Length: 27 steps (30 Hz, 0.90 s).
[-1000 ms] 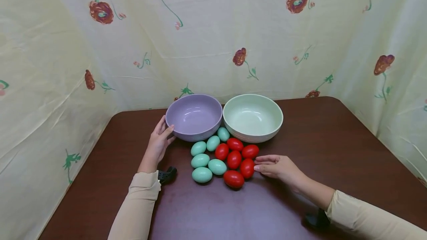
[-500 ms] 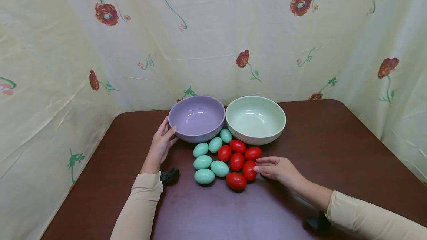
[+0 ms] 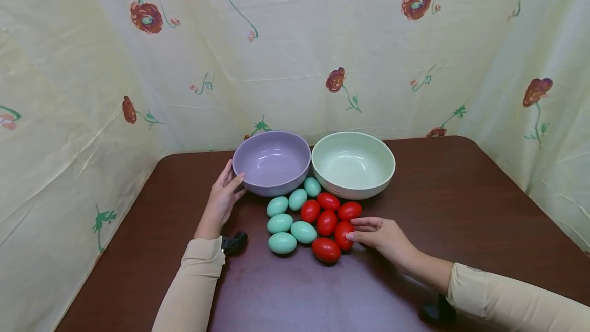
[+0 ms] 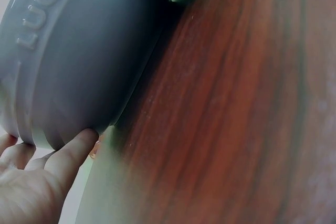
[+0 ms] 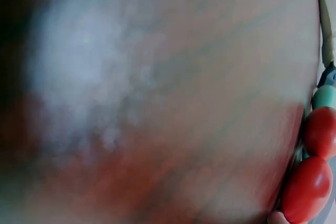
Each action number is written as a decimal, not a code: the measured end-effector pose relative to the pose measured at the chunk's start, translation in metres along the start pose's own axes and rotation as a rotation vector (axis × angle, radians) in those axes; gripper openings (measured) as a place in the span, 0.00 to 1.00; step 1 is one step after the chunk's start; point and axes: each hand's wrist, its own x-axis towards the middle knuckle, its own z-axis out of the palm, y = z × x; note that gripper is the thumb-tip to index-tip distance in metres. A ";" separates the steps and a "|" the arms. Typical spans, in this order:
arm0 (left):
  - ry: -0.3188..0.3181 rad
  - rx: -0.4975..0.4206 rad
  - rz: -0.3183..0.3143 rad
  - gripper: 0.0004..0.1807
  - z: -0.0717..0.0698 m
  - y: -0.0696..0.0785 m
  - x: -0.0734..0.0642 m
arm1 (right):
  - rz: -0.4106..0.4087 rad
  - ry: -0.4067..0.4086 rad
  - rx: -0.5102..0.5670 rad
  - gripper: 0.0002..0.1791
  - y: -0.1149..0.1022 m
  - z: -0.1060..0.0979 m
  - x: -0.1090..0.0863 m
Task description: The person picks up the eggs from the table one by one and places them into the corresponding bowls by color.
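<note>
A purple bowl [image 3: 272, 163] and a pale green bowl [image 3: 354, 160] stand side by side at the back of the table. My left hand [image 3: 220, 199] touches the purple bowl's left side with extended fingers; the left wrist view shows fingertips [image 4: 79, 142] against its outer wall. In front of the bowls lie several mint-green eggs [image 3: 282, 243] and several red eggs [image 3: 326, 250]. At the rightmost front red egg [image 3: 343, 240], my right hand [image 3: 384, 237] has its thumb over the right edge and its fingers behind. Only one fingertip [image 5: 278, 217] enters the right wrist view.
The dark wooden table [image 3: 461, 193] reaches back to a flowered cloth [image 3: 286, 65] that hangs behind it and at both sides. Black wrist straps show at the left wrist [image 3: 234, 243] and under the right sleeve [image 3: 440, 310].
My right hand has moved slightly left, bringing its thumb over the edge of the rightmost front red egg. My left hand stays at the purple bowl. The head view has shifted a little.
</note>
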 end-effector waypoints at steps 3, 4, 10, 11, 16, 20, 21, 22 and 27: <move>0.003 -0.001 -0.006 0.42 -0.001 -0.001 -0.001 | 0.007 0.012 -0.008 0.28 0.000 0.003 -0.001; 0.002 0.001 -0.006 0.42 -0.001 -0.002 -0.001 | 0.007 0.015 -0.012 0.28 0.000 0.004 -0.001; -0.006 0.011 0.005 0.43 -0.001 -0.001 -0.002 | -0.023 -0.004 0.009 0.29 -0.002 0.006 -0.001; -0.006 0.010 0.009 0.43 0.000 0.000 -0.001 | -0.031 -0.010 0.008 0.30 -0.002 0.005 0.000; -0.006 0.004 0.023 0.43 0.002 0.005 0.003 | -0.047 -0.008 -0.021 0.30 -0.007 0.005 0.002; -0.001 0.003 0.019 0.42 0.001 0.006 0.003 | -0.035 -0.008 -0.011 0.30 -0.007 0.009 0.001; 0.003 0.002 0.017 0.42 0.001 0.005 0.002 | -0.034 -0.011 -0.011 0.30 -0.007 0.009 0.001; 0.001 -0.002 0.015 0.42 0.000 0.005 0.002 | -0.032 -0.013 -0.011 0.30 -0.007 0.010 0.001; -0.006 -0.007 0.012 0.42 -0.001 0.002 0.000 | -0.034 -0.018 -0.020 0.32 -0.004 0.011 0.001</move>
